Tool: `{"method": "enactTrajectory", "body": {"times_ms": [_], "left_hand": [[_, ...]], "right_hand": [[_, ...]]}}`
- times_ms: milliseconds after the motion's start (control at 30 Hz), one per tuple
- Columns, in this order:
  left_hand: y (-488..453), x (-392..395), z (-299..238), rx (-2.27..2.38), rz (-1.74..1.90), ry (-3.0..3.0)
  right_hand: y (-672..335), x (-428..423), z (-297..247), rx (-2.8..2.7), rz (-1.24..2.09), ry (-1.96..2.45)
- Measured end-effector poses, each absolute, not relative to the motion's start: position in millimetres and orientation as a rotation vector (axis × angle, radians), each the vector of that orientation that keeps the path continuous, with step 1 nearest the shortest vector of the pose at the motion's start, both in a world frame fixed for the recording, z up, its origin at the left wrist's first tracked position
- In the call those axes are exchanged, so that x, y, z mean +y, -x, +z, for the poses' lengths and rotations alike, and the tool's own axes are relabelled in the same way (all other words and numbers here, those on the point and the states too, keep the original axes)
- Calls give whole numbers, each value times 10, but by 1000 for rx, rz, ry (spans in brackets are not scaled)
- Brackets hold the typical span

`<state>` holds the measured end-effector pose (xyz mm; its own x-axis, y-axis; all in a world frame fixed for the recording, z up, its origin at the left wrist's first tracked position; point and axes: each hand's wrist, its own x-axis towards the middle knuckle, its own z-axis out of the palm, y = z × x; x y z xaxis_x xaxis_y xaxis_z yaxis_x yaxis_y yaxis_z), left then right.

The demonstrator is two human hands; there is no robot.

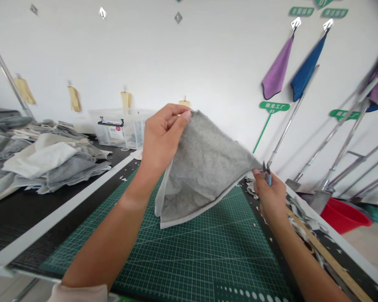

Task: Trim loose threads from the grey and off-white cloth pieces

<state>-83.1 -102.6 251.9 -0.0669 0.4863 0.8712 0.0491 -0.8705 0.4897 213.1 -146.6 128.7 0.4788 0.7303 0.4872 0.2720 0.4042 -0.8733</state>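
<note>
At the far left of the frame a loose pile of grey and white fabric pieces point(40, 161) lies on the black bench point(9, 218). Behind it, a clear plastic box point(122, 128) stands against the white wall point(208, 54), where pale gloves point(74, 98) hang in a row. A green gridded cutting mat point(189, 256) covers the middle of the bench, flecked with small white trimmings. Above the mat, the left hand point(162, 138) is raised at centre frame, its fingers point(179, 117) pressed together with the thumb, pinching the top corner of a grey felt cloth point(204, 167). The cloth hangs in the air as a slanted sheet with a lighter edge along its bottom, clear of the mat. At its right corner the right hand point(269, 195) has its fingers curled shut around small blue-handled snips point(267, 173), the thumb touching the cloth's edge. Right of that hand, cut scraps point(302, 212) lie heaped along the bench edge beside a wooden ruler point(330, 260). On the floor beyond sits a red basin point(343, 216). Metal poles point(340, 126) lean on the wall at the right, and a purple cloth point(277, 71) and a blue cloth point(307, 69) hang under green signs point(274, 107).
</note>
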Motion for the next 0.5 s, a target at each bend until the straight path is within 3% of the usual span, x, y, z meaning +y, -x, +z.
{"method": "enactTrajectory", "body": {"times_ms": [500], "left_hand": [[1634, -1701, 2888, 718, 1802, -1930]], "right_hand": [[-1946, -2215, 2055, -1007, 690, 759]]}}
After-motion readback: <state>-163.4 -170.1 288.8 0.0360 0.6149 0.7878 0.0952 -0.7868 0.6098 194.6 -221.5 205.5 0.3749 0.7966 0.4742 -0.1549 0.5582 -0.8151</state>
